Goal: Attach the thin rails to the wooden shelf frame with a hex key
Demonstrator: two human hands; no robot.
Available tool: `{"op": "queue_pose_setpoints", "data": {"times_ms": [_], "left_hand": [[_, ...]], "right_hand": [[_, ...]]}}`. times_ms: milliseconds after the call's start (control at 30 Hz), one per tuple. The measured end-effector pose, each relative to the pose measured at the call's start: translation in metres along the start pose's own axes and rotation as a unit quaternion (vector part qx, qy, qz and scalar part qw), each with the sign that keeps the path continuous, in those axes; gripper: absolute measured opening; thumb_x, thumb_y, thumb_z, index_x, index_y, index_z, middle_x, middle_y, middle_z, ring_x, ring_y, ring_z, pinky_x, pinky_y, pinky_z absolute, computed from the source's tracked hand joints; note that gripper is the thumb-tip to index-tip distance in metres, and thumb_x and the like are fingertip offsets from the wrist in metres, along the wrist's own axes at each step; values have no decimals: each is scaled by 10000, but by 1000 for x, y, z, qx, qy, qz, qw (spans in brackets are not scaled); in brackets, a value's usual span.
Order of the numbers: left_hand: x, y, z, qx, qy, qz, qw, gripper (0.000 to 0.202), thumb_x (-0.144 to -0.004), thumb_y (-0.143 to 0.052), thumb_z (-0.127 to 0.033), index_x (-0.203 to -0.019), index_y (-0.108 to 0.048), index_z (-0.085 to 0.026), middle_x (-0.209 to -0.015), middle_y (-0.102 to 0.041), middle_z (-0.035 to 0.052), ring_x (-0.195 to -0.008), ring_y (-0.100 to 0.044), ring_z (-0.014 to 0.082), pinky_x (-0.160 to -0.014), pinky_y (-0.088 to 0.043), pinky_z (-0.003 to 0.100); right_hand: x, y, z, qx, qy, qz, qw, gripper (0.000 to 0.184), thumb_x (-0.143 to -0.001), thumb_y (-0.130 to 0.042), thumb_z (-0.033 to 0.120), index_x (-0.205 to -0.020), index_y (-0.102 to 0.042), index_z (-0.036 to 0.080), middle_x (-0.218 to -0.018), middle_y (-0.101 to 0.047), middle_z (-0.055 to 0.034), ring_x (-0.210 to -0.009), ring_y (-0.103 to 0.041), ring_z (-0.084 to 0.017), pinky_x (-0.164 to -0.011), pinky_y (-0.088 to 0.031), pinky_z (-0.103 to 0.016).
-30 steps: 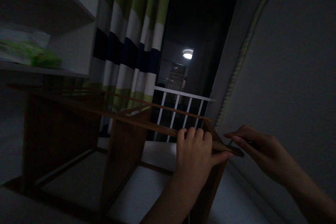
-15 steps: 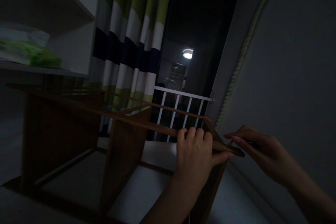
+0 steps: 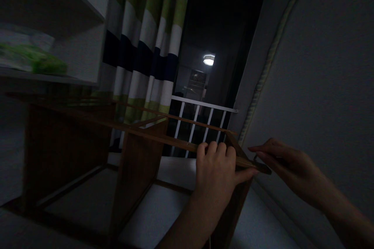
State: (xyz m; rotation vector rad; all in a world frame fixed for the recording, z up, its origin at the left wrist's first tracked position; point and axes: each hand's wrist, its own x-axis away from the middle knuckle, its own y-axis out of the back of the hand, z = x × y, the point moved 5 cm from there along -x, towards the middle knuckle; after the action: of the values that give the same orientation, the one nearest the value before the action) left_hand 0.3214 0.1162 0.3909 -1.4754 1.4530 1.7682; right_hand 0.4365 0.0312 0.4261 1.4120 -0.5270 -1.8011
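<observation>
The room is dim. A brown wooden shelf frame (image 3: 137,163) lies open-side up in front of me. My left hand (image 3: 217,173) is closed over its near top rail (image 3: 163,139) by the right corner, fingers curled over the edge and thumb stretched along it. My right hand (image 3: 282,163) is pinched on a small dark tool (image 3: 260,165) that touches that same corner; I cannot make out what kind of tool it is.
A green, white and navy striped curtain (image 3: 143,39) hangs behind the frame. A white railed gate (image 3: 201,122) crosses a dark doorway with a ceiling lamp (image 3: 209,60) beyond. White shelves (image 3: 73,19) with green packs stand at left. A grey wall (image 3: 321,70) is at right.
Almost nothing has moved; both hands stay at the frame's right corner, and the view has shifted very slightly.
</observation>
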Motion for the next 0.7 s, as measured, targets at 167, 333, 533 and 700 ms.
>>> {"op": "queue_pose_setpoints", "data": {"times_ms": [167,333,533,700], "left_hand": [[1,0,0,-4,-5,-6,1000,544,-662,-470,-704,-716,-594,-178,-717,-587,20,-758,-508,209,-741,-331,401],[1,-2,0,0,-2,-3,1000,559,-675,-434,-713,-712,-594,-179,-719,-589,22,-758,-510,210,-733,-330,403],[0,-2,0,-3,-2,-2,1000,550,-665,-460,-709,-714,-587,-177,-718,-593,14,-763,-513,211,-744,-327,402],[1,-1,0,-1,-3,-4,1000,546,-669,-460,-707,-704,-587,-177,-710,-592,14,-753,-511,206,-738,-326,400]], "right_hand": [[0,-1,3,-11,13,3,1000,246,-849,-477,361,-942,-643,205,-738,-551,-31,-644,-530,-115,-564,-433,-234],[0,3,2,-5,1,-13,1000,245,-847,-475,374,-911,-647,213,-781,-580,-37,-686,-559,-124,-584,-444,-233],[0,1,3,-4,2,-1,1000,241,-852,-474,370,-911,-645,211,-753,-568,-26,-658,-545,-108,-574,-434,-222],[0,0,5,-6,6,9,1000,253,-860,-462,365,-903,-648,200,-743,-569,-37,-654,-535,-113,-569,-435,-228]]}}
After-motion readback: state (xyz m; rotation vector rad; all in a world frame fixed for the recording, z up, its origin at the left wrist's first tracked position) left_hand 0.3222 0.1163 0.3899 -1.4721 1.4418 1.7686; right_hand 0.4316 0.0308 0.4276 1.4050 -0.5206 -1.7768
